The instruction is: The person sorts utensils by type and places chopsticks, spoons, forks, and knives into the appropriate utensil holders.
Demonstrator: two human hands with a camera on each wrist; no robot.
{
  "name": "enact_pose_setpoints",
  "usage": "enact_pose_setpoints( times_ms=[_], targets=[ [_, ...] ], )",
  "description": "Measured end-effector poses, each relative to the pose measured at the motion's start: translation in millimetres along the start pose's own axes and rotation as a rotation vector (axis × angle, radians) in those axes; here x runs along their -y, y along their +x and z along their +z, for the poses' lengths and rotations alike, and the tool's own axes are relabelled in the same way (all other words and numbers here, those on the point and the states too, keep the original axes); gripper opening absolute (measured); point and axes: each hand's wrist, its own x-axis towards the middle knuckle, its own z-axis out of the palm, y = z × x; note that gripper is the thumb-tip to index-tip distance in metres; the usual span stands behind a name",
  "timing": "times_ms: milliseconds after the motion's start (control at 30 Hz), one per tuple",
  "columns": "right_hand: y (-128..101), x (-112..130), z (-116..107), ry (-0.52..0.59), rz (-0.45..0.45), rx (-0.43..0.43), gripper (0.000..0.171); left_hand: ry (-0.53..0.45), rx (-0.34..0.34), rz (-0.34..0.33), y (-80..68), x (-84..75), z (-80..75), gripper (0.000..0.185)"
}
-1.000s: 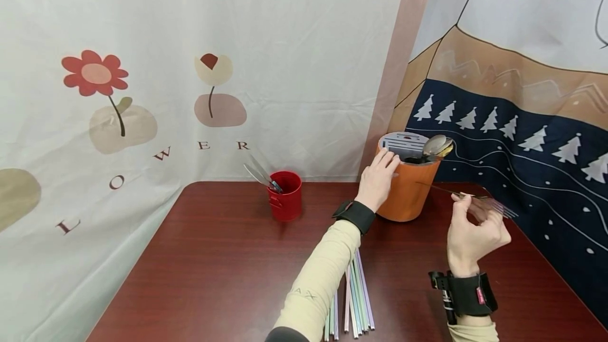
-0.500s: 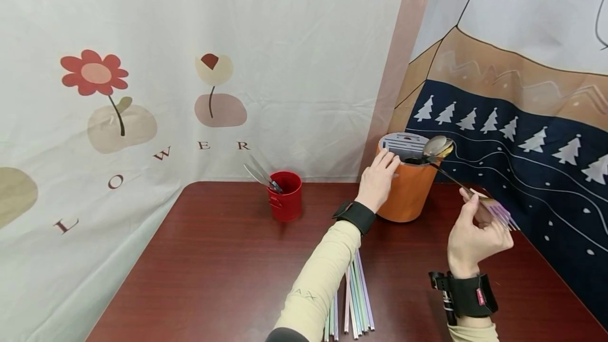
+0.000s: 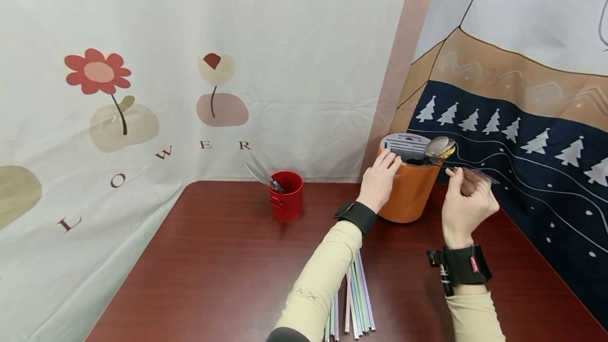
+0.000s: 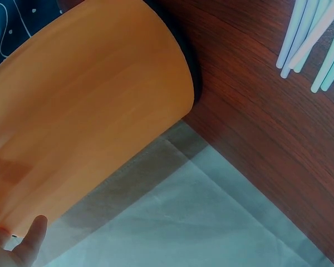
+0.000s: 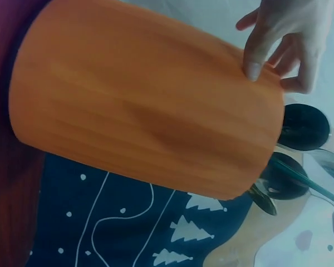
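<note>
An orange cutlery holder [image 3: 410, 194] with a grey slotted lid stands at the table's back right, with spoons [image 3: 439, 146] poking out of it. My left hand [image 3: 380, 176] grips its left side, fingers over the rim. In the right wrist view the left hand [image 5: 284, 44] lies on the orange holder [image 5: 139, 111]. My right hand [image 3: 463, 194], just right of the holder, pinches a thin metal fork [image 3: 475, 174]. The fork's handle end points into the holder's opening and its tines point right. The left wrist view is filled by the orange holder [image 4: 83, 111].
A red cup [image 3: 286, 202] holding a few utensils [image 3: 260, 173] stands at the back middle of the dark wooden table [image 3: 214, 268]. Several pastel straws [image 3: 353, 300] lie under my left forearm. Printed cloth hangs close behind and to the right.
My right hand has risen and moved left toward the holder, bringing the fork's handle end to the opening. The left hand has stayed on the holder.
</note>
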Motion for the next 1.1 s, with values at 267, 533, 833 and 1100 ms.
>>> enact_pose_setpoints(
  times_ms=[267,533,833,1100],
  targets=[
    [14,-11,21,-0.073,0.008,0.211,0.025,0.004,-0.002,0.001,-0.6,-0.1,-1.4,0.032],
    [19,-25,30,-0.228,-0.044,0.349,0.021,0.006,0.007,-0.001,0.5,0.0,-0.7,0.033],
    [13,-35,30,-0.275,-0.128,0.447,0.013,-0.012,0.006,-0.001,0.2,-1.0,-1.8,0.033],
    [7,-42,28,-0.302,-0.19,0.44,0.021,0.013,0.062,-0.029,1.0,-3.6,-1.5,0.035]
  ],
)
